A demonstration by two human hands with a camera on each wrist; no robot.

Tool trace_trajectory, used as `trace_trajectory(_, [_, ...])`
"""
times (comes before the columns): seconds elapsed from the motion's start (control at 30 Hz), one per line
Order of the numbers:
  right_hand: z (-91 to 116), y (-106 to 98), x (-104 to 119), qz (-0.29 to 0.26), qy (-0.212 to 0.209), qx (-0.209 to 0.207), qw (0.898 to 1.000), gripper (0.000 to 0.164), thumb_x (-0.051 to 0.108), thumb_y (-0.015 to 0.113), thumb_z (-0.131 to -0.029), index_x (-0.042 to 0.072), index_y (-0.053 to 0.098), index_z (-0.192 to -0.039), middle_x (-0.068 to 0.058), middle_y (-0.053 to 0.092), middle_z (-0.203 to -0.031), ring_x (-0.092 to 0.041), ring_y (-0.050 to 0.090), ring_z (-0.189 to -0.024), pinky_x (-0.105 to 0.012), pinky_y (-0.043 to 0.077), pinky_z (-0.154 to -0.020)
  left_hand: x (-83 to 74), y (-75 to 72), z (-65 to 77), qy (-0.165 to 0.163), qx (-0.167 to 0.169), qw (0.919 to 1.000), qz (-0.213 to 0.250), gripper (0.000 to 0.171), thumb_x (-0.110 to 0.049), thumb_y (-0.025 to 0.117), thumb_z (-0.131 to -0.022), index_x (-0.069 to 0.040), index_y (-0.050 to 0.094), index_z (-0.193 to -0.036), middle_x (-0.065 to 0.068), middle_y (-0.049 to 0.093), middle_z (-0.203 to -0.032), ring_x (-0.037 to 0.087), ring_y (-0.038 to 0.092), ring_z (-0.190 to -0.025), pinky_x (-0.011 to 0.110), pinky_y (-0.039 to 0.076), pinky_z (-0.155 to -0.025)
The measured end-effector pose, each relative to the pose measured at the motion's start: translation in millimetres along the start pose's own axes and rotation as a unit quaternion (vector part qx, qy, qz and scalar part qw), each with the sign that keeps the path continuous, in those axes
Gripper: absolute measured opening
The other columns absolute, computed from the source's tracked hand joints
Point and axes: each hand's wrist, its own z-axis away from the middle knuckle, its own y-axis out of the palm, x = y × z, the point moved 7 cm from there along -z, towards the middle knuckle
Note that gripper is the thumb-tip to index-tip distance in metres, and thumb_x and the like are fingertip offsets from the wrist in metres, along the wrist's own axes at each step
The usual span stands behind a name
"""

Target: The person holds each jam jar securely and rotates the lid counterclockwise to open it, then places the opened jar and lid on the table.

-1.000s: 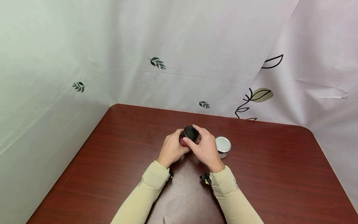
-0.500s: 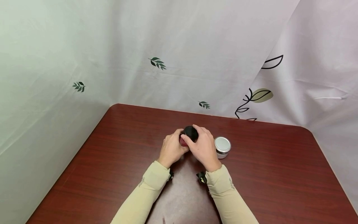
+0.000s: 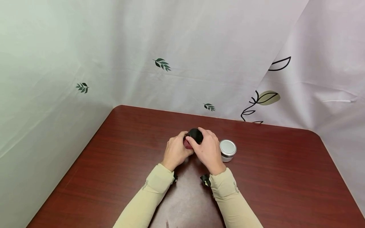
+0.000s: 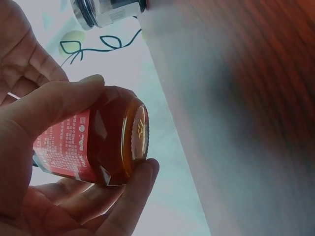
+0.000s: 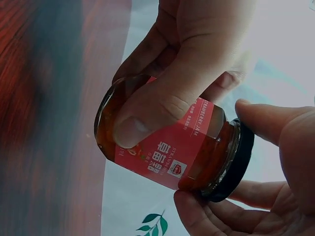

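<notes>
A strawberry jam jar (image 5: 167, 132) with a red label is held up above the table, tilted. My left hand (image 3: 176, 151) grips the jar's glass body, thumb on one side and fingers on the other. My right hand (image 3: 209, 151) holds the black lid (image 5: 231, 164) between thumb and fingers. The lid sits on the jar mouth in the right wrist view. In the left wrist view, the jar's base (image 4: 139, 132) faces the table, with my left fingertips (image 4: 147, 172) at its edge.
A second jar (image 3: 227, 148) with a silver lid stands upright on the reddish-brown table (image 3: 273, 171), close to the right of my right hand. Pale curtains (image 3: 182, 88) with leaf prints hang behind the table and along its sides.
My right hand and wrist have turned slightly and shifted left around the lid, mostly in the first half second. My left hand keeps its grip on the jam jar. The silver-lidded jar stays put.
</notes>
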Motion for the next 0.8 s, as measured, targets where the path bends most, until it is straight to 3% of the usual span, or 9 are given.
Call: trace_trajectory(0.8, [0.0, 0.9, 2.3, 0.007, -0.031, 0.015, 0.999, 0.054, 0.043, 0.065, -0.083, 0.001, 0.061, -0.118, -0.013, 0.06, -0.114, -0.029, 0.053, -0.105, -0.042, 0.043, -0.088, -0.6, -0.9, -0.6, 0.007, 0.004, 1.0, -0.002, 0.058, -0.033, 0.079, -0.066, -0.011, 0.059, -0.117, 0.004, 0.068, -0.098, 0.024, 0.065, -0.079, 0.036, 0.051, -0.072])
